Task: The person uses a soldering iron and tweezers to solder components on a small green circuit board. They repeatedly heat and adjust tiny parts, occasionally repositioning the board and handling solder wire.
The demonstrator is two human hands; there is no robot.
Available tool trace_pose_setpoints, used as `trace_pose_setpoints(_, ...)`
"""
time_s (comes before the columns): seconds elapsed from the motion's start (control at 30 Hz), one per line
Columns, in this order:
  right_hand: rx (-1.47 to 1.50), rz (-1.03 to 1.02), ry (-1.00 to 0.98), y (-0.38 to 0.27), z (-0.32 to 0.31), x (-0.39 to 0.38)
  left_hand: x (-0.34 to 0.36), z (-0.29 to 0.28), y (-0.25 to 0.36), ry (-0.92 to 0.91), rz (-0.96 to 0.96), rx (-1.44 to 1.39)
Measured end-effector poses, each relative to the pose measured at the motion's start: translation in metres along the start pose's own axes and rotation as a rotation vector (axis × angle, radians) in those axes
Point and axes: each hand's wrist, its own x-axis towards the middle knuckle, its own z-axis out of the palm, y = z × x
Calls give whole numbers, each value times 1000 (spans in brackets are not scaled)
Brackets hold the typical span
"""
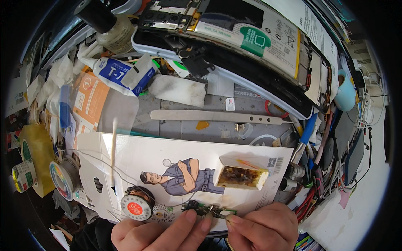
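Note:
My left hand point(161, 234) and my right hand point(261, 228) meet at the lower edge and together pinch a small green circuit board point(207, 208) with dark parts on it. The board lies on a white printed card point(138, 154) with a drawn figure. Just left of my left hand a red-labelled spool of thin wire point(137, 205) rests on the card. A small open white box of amber flux point(240, 175) sits on the card above my right hand. A cotton swab point(113, 150) lies upright along the card's left side.
An opened phone point(234, 37) with its battery exposed lies at the top. A metal pry strip point(217, 117), a white glue tube point(115, 72), a dark-capped bottle point(109, 26), tape rolls point(33, 161) at left and coloured cables point(312, 192) at right crowd the bench.

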Motion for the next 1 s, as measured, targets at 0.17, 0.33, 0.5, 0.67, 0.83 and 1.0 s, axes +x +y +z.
trace_pose_setpoints(0.17, 9, 27, -7, -2, 0, 2, -1, 1, 0, 5, -3, 0)
trace_pose_setpoints(0.33, -14, -60, -27, 4, -2, 3, -1, 1, 1, 5, -3, 9)
trace_pose_setpoints(0.5, -6, -21, -7, 3, -1, -1, -1, 1, 0, 2, 4, 11)
trace_pose_setpoints(0.67, -22, -76, -23, 9, -2, -5, -1, 0, -1, -2, 9, 9)
trace_pose_setpoints(0.83, -27, -77, -27, 10, -3, -6, -1, 1, -1, 0, 11, 13)
trace_pose_setpoints(1.0, -20, -75, -27, 10, -3, -6, -1, 2, -1, 12, 11, 15)
